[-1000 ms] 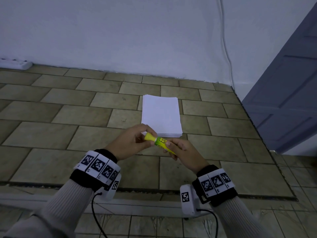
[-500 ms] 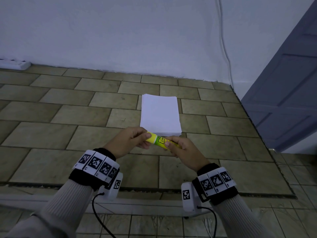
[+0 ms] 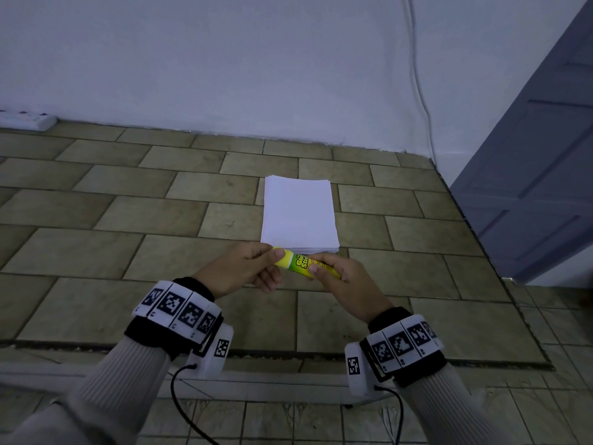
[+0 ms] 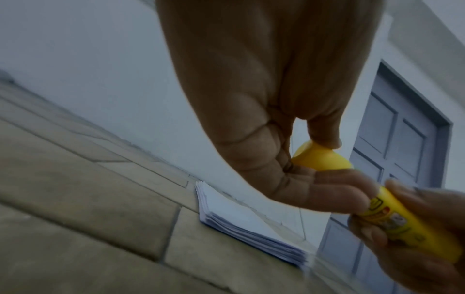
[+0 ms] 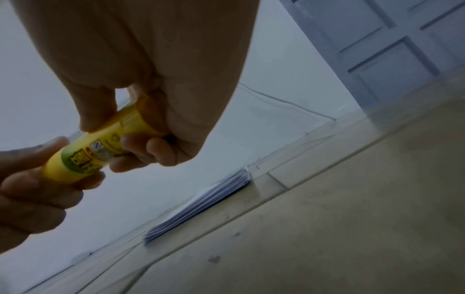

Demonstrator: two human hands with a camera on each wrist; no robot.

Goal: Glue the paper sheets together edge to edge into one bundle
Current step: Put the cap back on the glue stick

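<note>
A stack of white paper sheets [image 3: 300, 213] lies on the tiled floor, also seen low in the left wrist view [image 4: 241, 222] and the right wrist view [image 5: 201, 201]. Just in front of its near edge I hold a yellow glue stick [image 3: 300, 264] with both hands, above the floor. My left hand [image 3: 247, 269] pinches the yellow cap end [image 4: 319, 159] between thumb and fingers. My right hand [image 3: 340, 279] grips the labelled tube [image 5: 100, 147] with its fingers curled round it. The cap sits on the tube.
The floor is beige tile [image 3: 128, 220] up to a white wall [image 3: 224, 65]. A blue-grey panelled door [image 3: 539, 175] stands at the right. A white power strip [image 3: 29, 118] lies at the far left by the wall, and a cable [image 3: 417, 75] runs down the wall.
Both hands have shifted slightly with the glue stick, still held in front of the stack. The grip on cap and tube looks the same.
</note>
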